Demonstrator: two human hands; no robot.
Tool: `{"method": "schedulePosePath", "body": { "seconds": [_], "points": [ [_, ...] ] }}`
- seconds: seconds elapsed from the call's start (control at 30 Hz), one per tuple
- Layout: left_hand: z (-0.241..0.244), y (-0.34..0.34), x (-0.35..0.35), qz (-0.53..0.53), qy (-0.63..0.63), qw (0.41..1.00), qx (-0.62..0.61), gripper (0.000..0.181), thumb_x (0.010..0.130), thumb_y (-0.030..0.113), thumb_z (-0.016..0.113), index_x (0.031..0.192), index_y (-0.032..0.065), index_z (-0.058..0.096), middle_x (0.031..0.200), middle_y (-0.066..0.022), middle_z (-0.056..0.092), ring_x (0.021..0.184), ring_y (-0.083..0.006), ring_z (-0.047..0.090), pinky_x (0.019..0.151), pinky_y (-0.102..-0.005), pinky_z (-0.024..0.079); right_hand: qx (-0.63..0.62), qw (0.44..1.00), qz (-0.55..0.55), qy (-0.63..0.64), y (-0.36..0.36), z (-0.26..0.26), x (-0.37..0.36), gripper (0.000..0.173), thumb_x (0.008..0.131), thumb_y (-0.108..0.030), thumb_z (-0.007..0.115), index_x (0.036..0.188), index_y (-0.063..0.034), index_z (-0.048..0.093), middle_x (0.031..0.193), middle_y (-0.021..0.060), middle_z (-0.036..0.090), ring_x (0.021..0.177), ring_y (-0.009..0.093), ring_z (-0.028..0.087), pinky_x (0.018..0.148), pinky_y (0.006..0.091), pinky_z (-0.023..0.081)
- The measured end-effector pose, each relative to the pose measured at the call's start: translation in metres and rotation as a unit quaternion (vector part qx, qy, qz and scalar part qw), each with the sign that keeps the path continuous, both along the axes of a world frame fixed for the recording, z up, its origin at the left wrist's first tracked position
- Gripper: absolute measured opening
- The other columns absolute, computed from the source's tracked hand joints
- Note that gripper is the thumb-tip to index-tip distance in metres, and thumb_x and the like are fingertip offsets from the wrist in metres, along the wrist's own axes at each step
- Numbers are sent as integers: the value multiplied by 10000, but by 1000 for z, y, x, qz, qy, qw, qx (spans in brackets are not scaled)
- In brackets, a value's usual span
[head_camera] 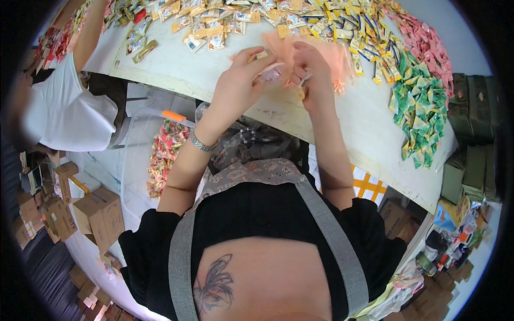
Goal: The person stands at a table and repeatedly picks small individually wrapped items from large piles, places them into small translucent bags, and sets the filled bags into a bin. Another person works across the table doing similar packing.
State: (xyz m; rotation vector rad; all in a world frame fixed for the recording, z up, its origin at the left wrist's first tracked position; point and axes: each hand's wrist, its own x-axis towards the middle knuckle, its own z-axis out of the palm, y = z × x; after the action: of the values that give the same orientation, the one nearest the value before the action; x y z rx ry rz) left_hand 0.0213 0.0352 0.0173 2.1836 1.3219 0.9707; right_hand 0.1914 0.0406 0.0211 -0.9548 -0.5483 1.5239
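Over the table edge, my left hand (240, 78) grips a small filled pouch (274, 74) of sheer material, its contents only partly visible. A bit of yellow wrapper shows between the fingers. My right hand (313, 70) is closed beside it on pale drawstring ends, with a small tan piece (300, 93) hanging under the fingers. Sheer peach organza bags (329, 58) lie fanned out on the white table (361, 128), behind and partly hidden by my right hand. Several cream-wrapped sweets (216, 29) lie just beyond my hands.
Yellow stick packets (363, 44), pink packets (425, 44) and green triangular packets (419, 108) are heaped on the right. A co-worker in a white shirt (76, 112) reaches across at the left. Below the edge stands a clear tub (134, 160) of wrapped sweets; cardboard boxes (100, 212) stand on the floor.
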Motion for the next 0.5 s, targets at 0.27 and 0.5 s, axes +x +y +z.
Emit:
{"method": "schedulePosePath", "body": {
  "seconds": [0.27,0.5],
  "points": [
    [-1,4,12,-34,-191,973,-127,403,796,-78,518,1175,42,586,1160,-90,568,967,-177,600,729,-269,499,309,885,-105,-331,-26,-13,-38,356,753,132,533,1080,-8,560,1065,47,436,957,137,494,845,264,433],
    [-11,0,2,-61,-243,953,-173,299,886,36,506,1173,31,589,1087,-87,637,933,-151,609,735,-278,495,255,905,-133,-315,-24,-44,-42,364,764,-9,648,1123,-49,600,996,68,535,874,153,558,729,267,463]
  ]
}}
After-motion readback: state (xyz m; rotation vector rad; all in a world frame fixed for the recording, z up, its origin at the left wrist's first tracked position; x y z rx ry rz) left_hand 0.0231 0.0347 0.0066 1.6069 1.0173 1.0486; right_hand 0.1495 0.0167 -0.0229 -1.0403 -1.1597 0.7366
